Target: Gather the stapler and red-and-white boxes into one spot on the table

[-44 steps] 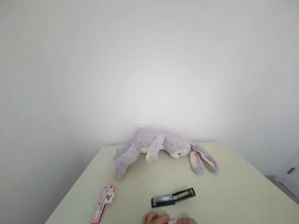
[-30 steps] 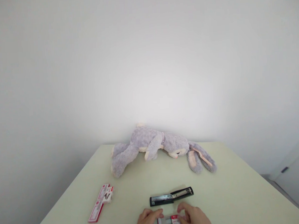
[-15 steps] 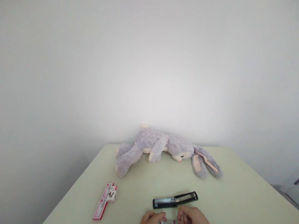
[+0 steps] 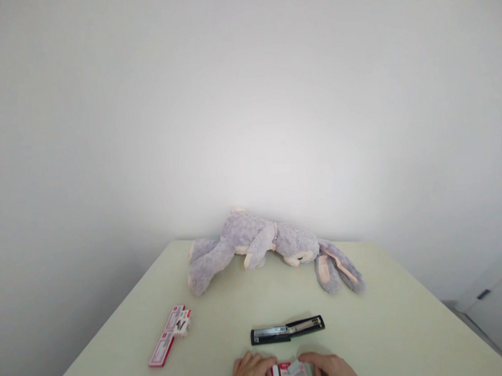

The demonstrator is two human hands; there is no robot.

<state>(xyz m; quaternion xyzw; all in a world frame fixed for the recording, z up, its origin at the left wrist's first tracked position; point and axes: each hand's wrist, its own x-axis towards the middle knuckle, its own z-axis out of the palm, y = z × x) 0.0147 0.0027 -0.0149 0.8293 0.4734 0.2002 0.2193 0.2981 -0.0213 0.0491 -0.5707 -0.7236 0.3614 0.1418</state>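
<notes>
Grip: your left hand and right hand both pinch one small red-and-white staple box between them, fingers closed on its two short ends, at the near edge of the table. The box looks partly slid open, with a pale inner tray showing; whether strips lie loose inside cannot be told.

Handling, as a judgement: light, thin cardboard, easily crushed; hold it by the short ends or the long side walls, and keep it level, since an open tray could spill.

Item: black stapler, lying opened out flat with its metal channel up, just beyond your hands, not touched.

Item: second red-and-white staple box, with a smaller piece across it, well to the left.

Item: grey plush rabbit, lying on its side at the far edge.
</notes>
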